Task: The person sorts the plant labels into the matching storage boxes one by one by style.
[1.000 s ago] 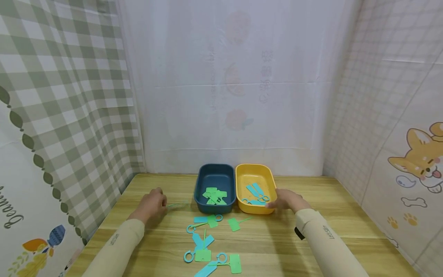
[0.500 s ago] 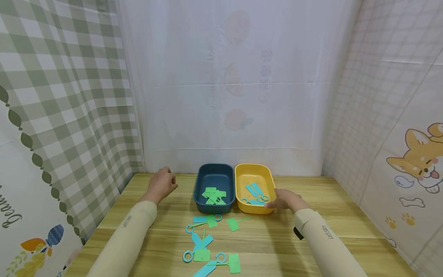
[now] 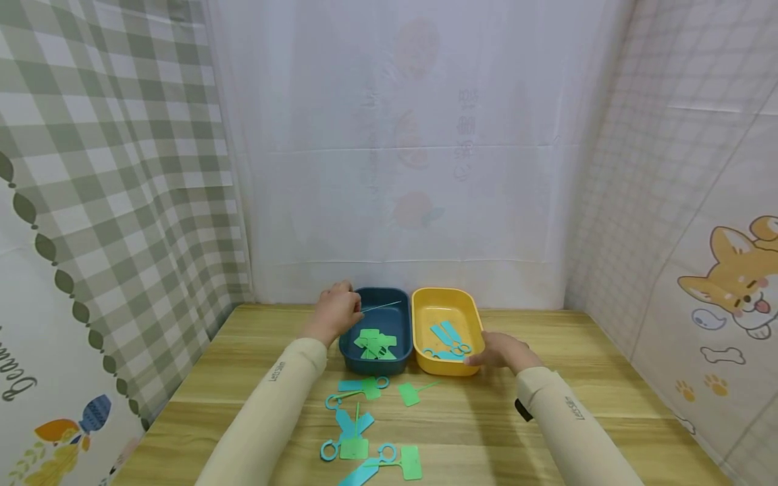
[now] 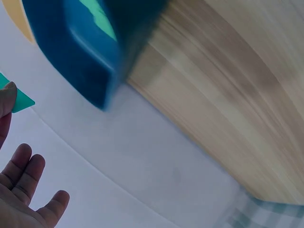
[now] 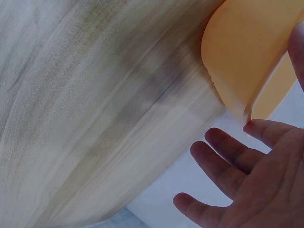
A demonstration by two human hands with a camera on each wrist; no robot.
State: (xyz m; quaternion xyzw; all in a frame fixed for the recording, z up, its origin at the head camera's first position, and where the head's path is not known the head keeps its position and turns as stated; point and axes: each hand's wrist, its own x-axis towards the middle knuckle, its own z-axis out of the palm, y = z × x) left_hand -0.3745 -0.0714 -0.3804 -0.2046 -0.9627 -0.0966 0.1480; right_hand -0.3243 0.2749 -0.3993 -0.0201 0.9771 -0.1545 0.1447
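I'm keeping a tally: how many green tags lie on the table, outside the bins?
4: one green tag just before the navy bin, a second tag to its right, a third tag nearer the camera, a fourth tag right of that. Others might be hidden.

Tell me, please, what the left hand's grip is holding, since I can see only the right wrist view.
Observer: The left wrist view shows the left hand's grip holding a green tag.

Operator: Thank you, and where is that grip, please?

Observer: In the head view it is at the left edge of the dark blue bin; whether it touches the rim, I cannot tell.

Operator: Could you kindly say what lies in the yellow bin, whose inside I can barely see?

Observer: Blue ring-ended tags lie there, toward the near end in the head view.
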